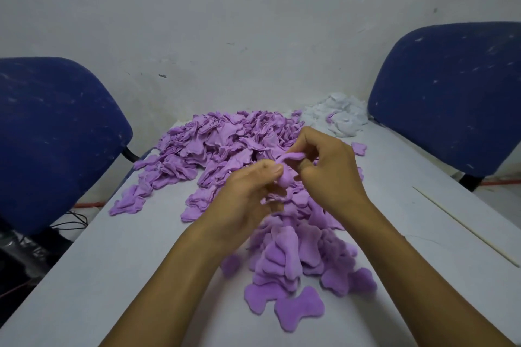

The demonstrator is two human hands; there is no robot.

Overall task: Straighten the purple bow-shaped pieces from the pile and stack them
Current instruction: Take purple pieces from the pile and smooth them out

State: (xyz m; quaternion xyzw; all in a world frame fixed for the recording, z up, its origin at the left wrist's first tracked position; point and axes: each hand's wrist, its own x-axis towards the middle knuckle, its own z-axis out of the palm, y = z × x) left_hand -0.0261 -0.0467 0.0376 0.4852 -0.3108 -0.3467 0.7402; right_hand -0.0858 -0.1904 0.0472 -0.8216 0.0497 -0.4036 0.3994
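We pinch one crumpled bow piece (289, 167) between our left hand (248, 191) and right hand (327, 169) (both grips grasping it), just above the purple pile (225, 144) on the table (112, 276).

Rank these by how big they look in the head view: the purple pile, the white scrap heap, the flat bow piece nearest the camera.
1. Purple pile, by far the largest.
2. White scrap heap and flat bow piece: they look alike in extent, and the bow lies much nearer the camera, so no ranking between them.
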